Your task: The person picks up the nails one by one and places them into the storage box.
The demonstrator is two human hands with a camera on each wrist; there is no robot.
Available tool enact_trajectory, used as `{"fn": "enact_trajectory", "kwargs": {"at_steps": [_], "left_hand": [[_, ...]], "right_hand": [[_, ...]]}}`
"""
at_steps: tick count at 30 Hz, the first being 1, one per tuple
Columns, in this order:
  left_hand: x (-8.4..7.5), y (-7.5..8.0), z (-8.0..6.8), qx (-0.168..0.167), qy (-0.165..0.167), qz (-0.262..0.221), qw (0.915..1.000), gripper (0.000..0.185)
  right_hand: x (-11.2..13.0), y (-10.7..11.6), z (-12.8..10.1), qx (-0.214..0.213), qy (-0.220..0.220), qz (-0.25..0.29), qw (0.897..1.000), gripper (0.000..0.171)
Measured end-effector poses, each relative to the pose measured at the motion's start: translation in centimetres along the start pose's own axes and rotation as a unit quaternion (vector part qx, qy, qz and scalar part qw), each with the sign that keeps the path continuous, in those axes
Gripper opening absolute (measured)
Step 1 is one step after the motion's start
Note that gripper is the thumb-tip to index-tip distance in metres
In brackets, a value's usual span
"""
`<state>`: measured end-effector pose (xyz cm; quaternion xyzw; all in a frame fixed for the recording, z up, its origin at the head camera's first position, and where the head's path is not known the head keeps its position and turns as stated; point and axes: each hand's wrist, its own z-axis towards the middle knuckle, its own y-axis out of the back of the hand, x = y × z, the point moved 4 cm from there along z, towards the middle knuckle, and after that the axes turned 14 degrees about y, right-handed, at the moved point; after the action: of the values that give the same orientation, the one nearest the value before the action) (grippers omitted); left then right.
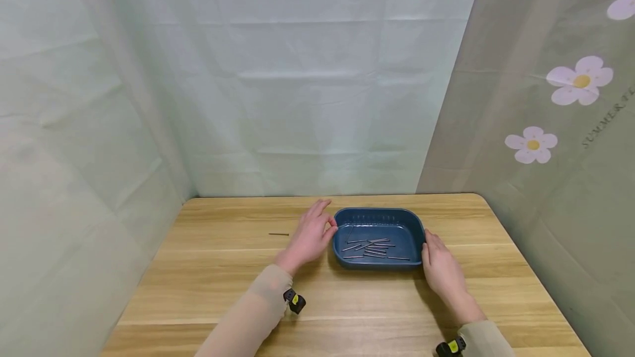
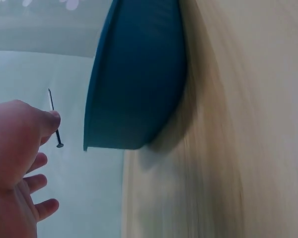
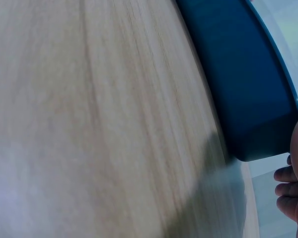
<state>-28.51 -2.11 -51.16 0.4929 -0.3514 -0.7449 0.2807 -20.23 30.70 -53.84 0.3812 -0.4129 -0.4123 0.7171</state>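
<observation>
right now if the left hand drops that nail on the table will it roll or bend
The nail, pinched by the left hand, looks thin, straight and stiff, so bending seems unlikely. Round shank on a smooth table: it may roll, probably curving around its wider head.

Makeshift recording booth: wood table [image 1: 208, 269] w/ cloth sheets [image 1: 297, 98] hung on all sides.

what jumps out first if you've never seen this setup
A dark blue tray sits mid-table with a scatter of thin nails lying in it. The left hand is at the tray's left end, pinching one nail between thumb and fingertip in the left wrist view, while the right hand rests against the tray's right end. One stray nail lies alone on the wooden table, to the left of the left hand.
</observation>
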Motion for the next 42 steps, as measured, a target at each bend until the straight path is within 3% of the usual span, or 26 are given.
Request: {"fn": "enact_trajectory", "kwargs": {"at_steps": [9,16,32,42], "left_hand": [[-2.8,-0.8,0.7,0.023,0.008,0.025,0.9994,0.012],[-4.3,-2.8,1.3,0.035,0.010,0.073,0.9967,0.013],[-8.0,-5.9,4.6,0.052,0.011,0.185,0.9814,0.018],[-9.3,-7.6,5.1,0.066,0.018,0.246,0.9669,0.015]], "right_hand": [[0.0,0.2,0.0,-0.005,0.001,0.003,1.000,0.049],[-0.2,-0.1,-0.2,0.003,-0.005,0.005,1.000,0.050],[-0.3,-0.1,0.1,-0.012,0.004,0.003,1.000,0.049],[-0.5,-0.2,0.1,-0.014,0.005,0.006,1.000,0.050]]}}
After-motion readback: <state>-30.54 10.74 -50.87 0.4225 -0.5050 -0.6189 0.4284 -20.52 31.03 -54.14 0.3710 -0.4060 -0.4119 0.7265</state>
